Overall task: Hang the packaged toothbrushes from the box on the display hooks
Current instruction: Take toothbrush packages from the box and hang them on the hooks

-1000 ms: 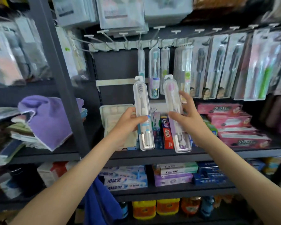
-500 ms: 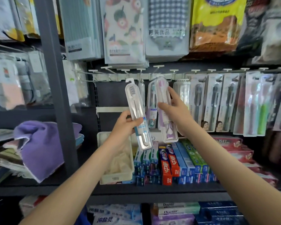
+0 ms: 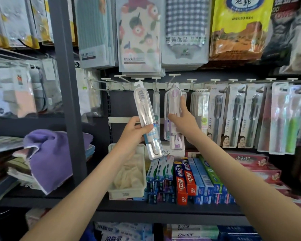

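Note:
My left hand grips a clear-cased blue-and-grey toothbrush pack, held upright and slightly tilted, its hanger tab just below the row of white display hooks. My right hand holds a clear-cased purple toothbrush pack up against a hook, its top at the hook rail. Whether its tab is on the hook I cannot tell. Other toothbrush packs hang to the right. The box is out of view.
Hanging cloth packs crowd the space just above the hooks. A grey upright post stands left. Below sit a white basket and toothpaste boxes on the shelf. Purple towels lie at left.
Both hands have risen with their packs from the toothpaste shelf level to the hook rail. The purple pack has moved up to a hook; the view has tilted upward.

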`<action>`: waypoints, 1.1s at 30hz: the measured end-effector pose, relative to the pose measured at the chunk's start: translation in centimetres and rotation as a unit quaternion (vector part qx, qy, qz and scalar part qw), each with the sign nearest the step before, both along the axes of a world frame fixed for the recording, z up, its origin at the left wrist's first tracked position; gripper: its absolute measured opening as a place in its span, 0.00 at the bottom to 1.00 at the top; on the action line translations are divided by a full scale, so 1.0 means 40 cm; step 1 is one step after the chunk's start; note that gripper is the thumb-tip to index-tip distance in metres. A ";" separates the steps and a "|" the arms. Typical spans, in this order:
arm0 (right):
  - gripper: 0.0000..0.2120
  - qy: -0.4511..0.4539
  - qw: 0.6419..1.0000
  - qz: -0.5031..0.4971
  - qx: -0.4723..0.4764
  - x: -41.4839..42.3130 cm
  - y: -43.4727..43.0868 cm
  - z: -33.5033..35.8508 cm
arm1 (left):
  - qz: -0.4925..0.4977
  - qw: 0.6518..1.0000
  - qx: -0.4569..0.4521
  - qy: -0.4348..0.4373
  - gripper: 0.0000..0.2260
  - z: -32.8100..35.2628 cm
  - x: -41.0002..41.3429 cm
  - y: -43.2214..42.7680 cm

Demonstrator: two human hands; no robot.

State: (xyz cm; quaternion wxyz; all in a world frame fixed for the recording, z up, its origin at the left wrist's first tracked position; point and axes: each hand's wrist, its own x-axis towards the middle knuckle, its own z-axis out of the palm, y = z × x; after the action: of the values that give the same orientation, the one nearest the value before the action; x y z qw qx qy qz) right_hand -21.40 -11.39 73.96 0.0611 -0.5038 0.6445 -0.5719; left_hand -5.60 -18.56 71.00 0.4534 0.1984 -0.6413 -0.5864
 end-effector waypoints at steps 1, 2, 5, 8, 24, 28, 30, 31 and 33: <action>0.37 0.011 1.000 0.000 -0.001 0.001 -0.007 -0.008 | 0.000 1.000 0.002 0.002 0.09 -0.002 0.004 0.003; 0.38 0.019 1.000 0.000 -0.004 0.000 -0.015 -0.017 | 0.000 1.000 0.005 0.004 0.09 -0.004 0.007 0.006; 0.38 0.014 0.999 0.005 -0.036 0.000 -0.027 -0.036 | 0.006 1.000 0.006 0.006 0.10 -0.010 0.023 0.013; 0.37 -0.016 0.997 0.014 -0.073 -0.003 -0.028 -0.049 | 0.018 1.000 0.010 0.006 0.10 -0.017 0.041 0.010; 0.33 -0.078 0.990 0.057 -0.101 -0.061 0.002 -0.042 | 0.014 1.000 0.013 -0.004 0.13 -0.013 0.049 0.043; 0.32 -0.066 0.991 0.056 -0.100 -0.071 0.025 -0.031 | 0.025 0.999 0.018 -0.013 0.12 -0.023 0.054 0.040; 0.32 -0.021 0.994 0.054 -0.087 -0.064 0.040 -0.025 | 0.029 0.999 0.025 -0.013 0.11 -0.025 0.053 0.039; 0.32 -0.002 0.996 0.048 -0.080 -0.058 0.044 -0.020 | 0.030 0.999 0.027 -0.014 0.11 -0.025 0.051 0.039; 0.33 0.018 0.997 0.024 -0.067 -0.053 0.047 -0.011 | 0.028 0.999 0.025 -0.020 0.12 -0.025 0.045 0.041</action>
State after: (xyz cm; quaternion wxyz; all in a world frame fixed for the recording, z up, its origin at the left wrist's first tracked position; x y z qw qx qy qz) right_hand -23.52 -9.50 73.50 0.0295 -0.5322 0.5934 -0.6032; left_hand -3.79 -16.94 69.98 0.4515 0.2395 -0.6293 -0.5854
